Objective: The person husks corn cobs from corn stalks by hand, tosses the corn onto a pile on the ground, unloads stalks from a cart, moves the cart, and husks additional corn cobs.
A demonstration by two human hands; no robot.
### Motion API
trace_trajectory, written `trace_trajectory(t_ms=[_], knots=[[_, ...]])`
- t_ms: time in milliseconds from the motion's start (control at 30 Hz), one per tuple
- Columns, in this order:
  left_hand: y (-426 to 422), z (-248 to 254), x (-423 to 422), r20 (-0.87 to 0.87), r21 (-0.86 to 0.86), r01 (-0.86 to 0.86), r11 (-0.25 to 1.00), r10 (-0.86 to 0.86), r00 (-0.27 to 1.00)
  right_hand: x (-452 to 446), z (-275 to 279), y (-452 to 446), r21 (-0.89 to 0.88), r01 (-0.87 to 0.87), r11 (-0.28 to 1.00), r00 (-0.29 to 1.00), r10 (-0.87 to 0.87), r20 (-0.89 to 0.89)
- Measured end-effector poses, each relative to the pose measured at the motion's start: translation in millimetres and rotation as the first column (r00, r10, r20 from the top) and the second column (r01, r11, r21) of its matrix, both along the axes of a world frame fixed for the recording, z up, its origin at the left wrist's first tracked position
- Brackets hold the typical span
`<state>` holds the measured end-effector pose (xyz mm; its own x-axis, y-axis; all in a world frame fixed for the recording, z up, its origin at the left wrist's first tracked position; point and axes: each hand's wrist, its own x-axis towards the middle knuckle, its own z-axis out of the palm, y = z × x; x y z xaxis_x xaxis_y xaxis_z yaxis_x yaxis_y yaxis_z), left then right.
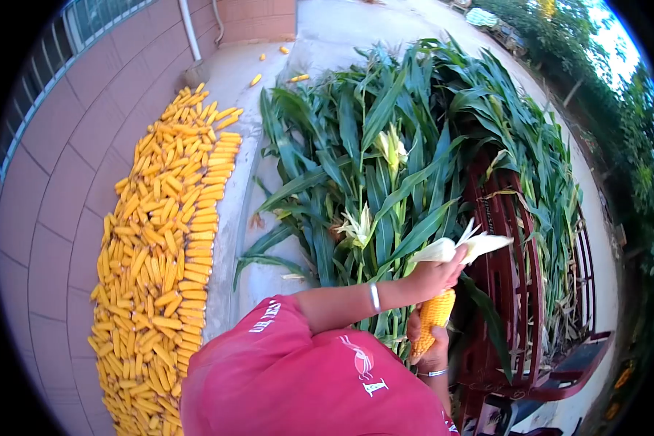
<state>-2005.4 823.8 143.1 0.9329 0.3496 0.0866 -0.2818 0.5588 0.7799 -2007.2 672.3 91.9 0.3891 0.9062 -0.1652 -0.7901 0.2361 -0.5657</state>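
Note:
An ear of corn (436, 320) with bare yellow kernels is between my hands, tilted slightly. My left hand (437, 277) is closed around its upper end, where pale peeled husk (479, 247) fans out to the right. Lower down, my right hand (432, 350) wraps the cob from behind and below; part of it is hidden by the cob. Just beyond my hands lie green corn stalks (385, 182), with pale opened husks (356, 229) showing among the leaves.
A long heap of husked corn ears (152, 269) runs along the tiled wall (65, 211) on the left, stacked neatly at its edge. To the right stands a dark red slatted cart (501, 291) loaded with stalks. Loose ears (256, 80) lie on the concrete (327, 29).

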Motion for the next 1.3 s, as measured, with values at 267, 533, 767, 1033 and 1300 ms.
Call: trace_trajectory(t_ms=[267, 533, 767, 1033, 1300], knots=[[13, -36, 76, 0.029, -0.753, 0.064, 0.655, -0.063, 0.998, -4, -4, 34, 0.293, 0.331, 0.897, 0.853, -0.151, -0.5], [58, -111, 132, -0.279, -0.654, -0.29, 0.698, 0.134, 0.951, 3, -27, 38, -0.434, 0.555, 0.71, 0.746, -0.193, 0.637], [167, -127, 92, -0.451, 0.568, 0.221, 0.793, 0.075, 0.889, 14, -89, -49, -0.613, 0.485, 0.623, 0.853, -0.18, 0.491], [-24, -187, -11, -0.519, 0.073, 0.587, 0.806, -0.471, 0.713, 15, -88, -19, -0.556, 0.22, 0.801, 0.931, -0.003, 0.364], [219, -191, -102, -0.212, -0.48, -0.047, 0.876, -0.064, 0.975, 13, -120, -48, -0.642, 0.145, 0.753, 0.97, 0.019, 0.242]])
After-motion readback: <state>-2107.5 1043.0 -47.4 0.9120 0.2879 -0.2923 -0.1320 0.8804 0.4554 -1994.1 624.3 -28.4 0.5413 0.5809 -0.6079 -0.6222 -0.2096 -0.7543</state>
